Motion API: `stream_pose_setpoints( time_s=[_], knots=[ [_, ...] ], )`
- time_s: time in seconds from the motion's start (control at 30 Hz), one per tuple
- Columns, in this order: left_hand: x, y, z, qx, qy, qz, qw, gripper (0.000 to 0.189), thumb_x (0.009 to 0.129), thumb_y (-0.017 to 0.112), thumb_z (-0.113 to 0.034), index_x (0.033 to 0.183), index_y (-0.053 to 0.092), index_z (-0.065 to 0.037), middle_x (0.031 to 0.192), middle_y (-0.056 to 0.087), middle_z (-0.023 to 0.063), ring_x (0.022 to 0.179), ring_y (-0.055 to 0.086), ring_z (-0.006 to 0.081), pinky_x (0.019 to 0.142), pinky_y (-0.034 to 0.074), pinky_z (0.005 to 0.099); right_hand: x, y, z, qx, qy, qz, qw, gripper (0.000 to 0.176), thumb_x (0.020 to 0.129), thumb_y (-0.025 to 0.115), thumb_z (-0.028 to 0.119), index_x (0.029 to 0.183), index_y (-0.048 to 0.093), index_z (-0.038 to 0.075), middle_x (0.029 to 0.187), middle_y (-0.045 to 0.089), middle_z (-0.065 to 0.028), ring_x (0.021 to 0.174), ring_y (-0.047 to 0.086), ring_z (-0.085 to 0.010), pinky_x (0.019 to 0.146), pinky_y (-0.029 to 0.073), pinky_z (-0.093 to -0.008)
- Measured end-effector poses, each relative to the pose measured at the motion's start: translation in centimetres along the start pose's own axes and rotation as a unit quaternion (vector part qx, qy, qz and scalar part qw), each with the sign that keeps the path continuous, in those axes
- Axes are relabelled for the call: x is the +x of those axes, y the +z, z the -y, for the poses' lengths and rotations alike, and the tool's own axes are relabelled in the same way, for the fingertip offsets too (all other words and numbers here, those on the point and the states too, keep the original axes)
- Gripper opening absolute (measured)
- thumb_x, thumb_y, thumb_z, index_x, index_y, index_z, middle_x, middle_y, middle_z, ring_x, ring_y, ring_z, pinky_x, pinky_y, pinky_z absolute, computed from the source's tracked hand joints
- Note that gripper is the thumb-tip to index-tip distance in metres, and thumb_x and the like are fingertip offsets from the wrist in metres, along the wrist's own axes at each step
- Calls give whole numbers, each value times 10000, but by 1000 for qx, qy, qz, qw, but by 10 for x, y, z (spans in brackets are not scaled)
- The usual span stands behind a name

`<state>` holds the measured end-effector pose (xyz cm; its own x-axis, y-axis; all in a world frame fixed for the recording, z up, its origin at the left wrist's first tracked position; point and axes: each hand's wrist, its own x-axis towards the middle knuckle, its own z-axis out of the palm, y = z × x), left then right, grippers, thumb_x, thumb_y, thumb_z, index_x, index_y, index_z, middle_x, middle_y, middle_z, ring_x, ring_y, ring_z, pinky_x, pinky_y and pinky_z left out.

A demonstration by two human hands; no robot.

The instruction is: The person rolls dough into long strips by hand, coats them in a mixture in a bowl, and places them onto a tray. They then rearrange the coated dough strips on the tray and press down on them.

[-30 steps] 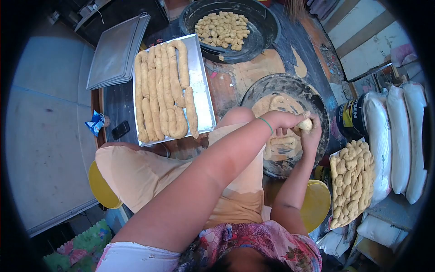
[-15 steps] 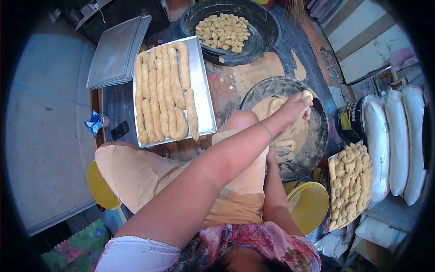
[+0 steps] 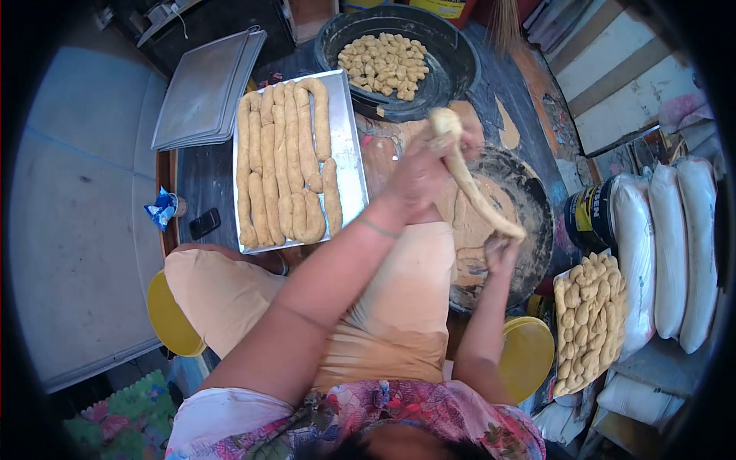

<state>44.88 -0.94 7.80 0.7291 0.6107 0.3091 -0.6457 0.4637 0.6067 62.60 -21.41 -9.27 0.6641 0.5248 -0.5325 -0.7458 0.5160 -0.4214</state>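
Note:
A long rope of dough (image 3: 477,190) stretches slantwise over a dark round pan (image 3: 540,264) dusted with flour. My left hand (image 3: 422,172) is closed around its thick upper end, which bulges out above the fingers. My right hand (image 3: 502,251) grips the thin lower end by the pan's near right side. Some shaped dough (image 3: 471,253) lies in the flour, partly hidden by the rope and my arm. Left of the pan, a metal tray (image 3: 351,169) bears several long dough ropes (image 3: 280,153), some bent into U shapes.
A black tub (image 3: 460,61) with small dough pieces (image 3: 383,65) stands at the back. Stacked baking trays (image 3: 203,88), a phone (image 3: 205,223) and a blue wrapper (image 3: 161,207) are leftward. Rightward are yellow buckets (image 3: 527,356), a tray of knotted dough (image 3: 589,326) and white sacks (image 3: 636,261).
My left hand has moved up and left from over the pan, drawing the dough out into a long rope. My right hand, earlier mostly hidden below my left arm, now shows holding the other end.

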Motion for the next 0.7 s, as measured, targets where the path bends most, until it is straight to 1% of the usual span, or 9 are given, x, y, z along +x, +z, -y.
stream_pose_setpoints(
  time_s=[0.07,0.17,0.23,0.3,0.43,0.47,0.6,0.67,0.7],
  knots=[
    [-18,-5,-41,277,82,-14,957,468,844,617,-385,1136,591,-19,1289,483,183,1218,442,267,1032,329,408,0,54,19,107,15,68,992,224,934,496,242,992,575,40,790,594,-47,597,538,-139,474,454,-212],
    [-46,-23,-94,617,139,-28,774,637,810,650,-431,1265,506,-10,1359,406,221,1280,375,301,1065,291,399,38,84,50,204,138,292,924,308,941,470,247,1023,548,-39,728,548,-53,558,498,-123,466,451,-227],
    [-70,-38,-119,621,69,-55,779,754,774,669,-482,1337,453,-30,1463,252,259,1366,254,322,1095,234,401,36,132,46,243,140,294,914,346,928,484,225,1069,528,-88,733,525,-64,513,443,-94,445,417,-223],
    [-92,-56,-126,669,114,-159,717,824,750,655,-552,1370,424,-61,1501,117,243,1396,155,327,1111,184,421,32,177,32,247,142,298,911,332,929,474,221,1040,528,-87,774,552,-102,510,441,-105,443,418,-238],
    [-138,-103,-136,804,169,-282,495,955,721,644,-623,1439,306,-91,1518,-9,243,1415,80,330,1118,166,448,17,247,-7,229,128,348,900,307,928,461,210,1001,533,-79,848,580,-154,507,441,-104,439,414,-229],
    [-148,-105,-138,779,177,-292,527,941,737,672,-565,1451,274,-98,1528,9,210,1423,42,308,1114,192,441,19,257,-12,227,133,372,890,303,925,462,208,993,536,-77,864,583,-164,506,441,-103,437,411,-225],
    [-176,-94,-134,390,133,-260,873,748,798,658,-445,1386,373,-82,1385,329,171,1318,293,316,1067,286,419,33,288,-20,192,169,420,871,232,898,484,173,943,553,-44,921,623,-212,524,498,-110,410,426,-214],
    [-186,-86,-133,146,104,-216,960,652,828,651,-386,1354,423,-73,1314,489,152,1266,419,320,1044,332,408,37,307,-28,161,152,417,882,204,908,472,142,973,536,-41,867,606,-172,513,478,-98,413,411,-187],
    [-190,-82,-133,285,81,-199,934,601,838,645,-373,1318,456,-65,1257,524,147,1209,459,319,1014,356,411,46,315,-37,141,108,386,905,206,910,470,132,969,526,-58,795,558,-127,504,456,-93,419,399,-184]
  ],
)
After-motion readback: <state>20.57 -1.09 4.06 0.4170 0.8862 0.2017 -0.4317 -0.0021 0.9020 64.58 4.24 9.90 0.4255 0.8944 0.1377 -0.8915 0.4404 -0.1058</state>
